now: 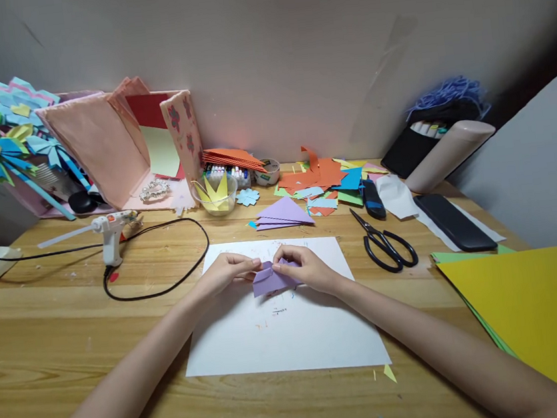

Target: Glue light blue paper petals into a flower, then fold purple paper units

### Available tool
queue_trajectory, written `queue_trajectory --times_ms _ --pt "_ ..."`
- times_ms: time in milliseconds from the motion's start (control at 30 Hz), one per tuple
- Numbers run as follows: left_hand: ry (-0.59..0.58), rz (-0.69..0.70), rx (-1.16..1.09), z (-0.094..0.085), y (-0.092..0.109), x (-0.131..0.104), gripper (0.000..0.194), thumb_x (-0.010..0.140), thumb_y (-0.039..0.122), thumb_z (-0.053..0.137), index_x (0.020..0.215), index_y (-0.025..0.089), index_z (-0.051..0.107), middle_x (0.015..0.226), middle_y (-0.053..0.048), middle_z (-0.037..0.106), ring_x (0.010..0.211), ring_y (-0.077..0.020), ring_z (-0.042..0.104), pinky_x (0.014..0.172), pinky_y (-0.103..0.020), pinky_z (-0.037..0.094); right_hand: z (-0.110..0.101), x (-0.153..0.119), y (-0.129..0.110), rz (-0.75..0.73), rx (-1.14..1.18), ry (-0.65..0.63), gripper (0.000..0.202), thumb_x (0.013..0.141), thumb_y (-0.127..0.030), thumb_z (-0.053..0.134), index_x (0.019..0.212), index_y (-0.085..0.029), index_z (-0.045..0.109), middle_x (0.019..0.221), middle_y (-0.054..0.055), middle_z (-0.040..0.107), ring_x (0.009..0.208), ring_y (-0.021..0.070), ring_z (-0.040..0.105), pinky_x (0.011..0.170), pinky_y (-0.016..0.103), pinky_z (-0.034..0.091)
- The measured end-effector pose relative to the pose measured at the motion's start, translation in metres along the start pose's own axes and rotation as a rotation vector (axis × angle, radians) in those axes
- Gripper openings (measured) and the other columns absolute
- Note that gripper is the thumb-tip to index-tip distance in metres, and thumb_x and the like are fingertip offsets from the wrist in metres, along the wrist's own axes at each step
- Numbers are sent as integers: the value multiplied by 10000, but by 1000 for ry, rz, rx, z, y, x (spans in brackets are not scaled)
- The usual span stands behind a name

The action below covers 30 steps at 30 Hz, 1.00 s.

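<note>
A folded piece of purple paper (pixel 265 284) is held above a white sheet (pixel 284 342) that lies on the wooden table. My left hand (pixel 230 271) pinches its left part between thumb and fingers. On the right side, my right hand (pixel 303 268) grips the same paper, its thumb near the middle fold. The fingertips of both hands are close together at the upper edge. Just behind the white sheet lie more purple paper triangles (pixel 285 213), stacked loosely. Small marks and scraps show on the white sheet.
Black scissors (pixel 386 244) lie to the right, near yellow sheets (pixel 534 294) and a black phone-like object (pixel 456 222). A white glue gun (pixel 112 238) with a looping cord stands left. Behind are paper scraps (pixel 312 178), a clear bowl (pixel 217 196) and a pink box (pixel 101 149).
</note>
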<state>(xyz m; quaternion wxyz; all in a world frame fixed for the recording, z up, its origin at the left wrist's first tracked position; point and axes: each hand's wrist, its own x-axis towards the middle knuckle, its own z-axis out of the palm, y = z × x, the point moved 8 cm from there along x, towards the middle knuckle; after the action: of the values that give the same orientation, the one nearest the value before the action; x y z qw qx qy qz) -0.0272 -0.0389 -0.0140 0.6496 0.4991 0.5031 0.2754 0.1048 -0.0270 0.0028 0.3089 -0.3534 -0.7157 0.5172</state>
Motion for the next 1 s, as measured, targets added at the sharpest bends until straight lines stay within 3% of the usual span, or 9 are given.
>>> queue_trajectory --times_ms 100,500,1000 --pt "-68 -7 -13 4 2 -1 320 617 424 710 711 118 710 638 -44 632 602 -112 525 608 -232 408 1 0 -1 -2 -9 -15 173 788 -326 574 751 -157 570 733 7 550 680 125 478 615 231 342" --pt "-8 -2 110 5 -3 0 333 592 421 721 744 126 715 613 -50 634 534 -106 500 511 -221 378 4 -3 -8 -37 -104 -39 157 798 -312 559 747 -164 581 729 6 563 674 128 482 614 235 349" --pt "-65 21 225 10 -2 -2 298 579 390 730 709 122 707 616 -54 639 544 -110 505 516 -225 371 11 -6 -12 -78 -150 -115 81 781 -226 552 744 -160 582 727 4 577 664 123 482 609 234 348"
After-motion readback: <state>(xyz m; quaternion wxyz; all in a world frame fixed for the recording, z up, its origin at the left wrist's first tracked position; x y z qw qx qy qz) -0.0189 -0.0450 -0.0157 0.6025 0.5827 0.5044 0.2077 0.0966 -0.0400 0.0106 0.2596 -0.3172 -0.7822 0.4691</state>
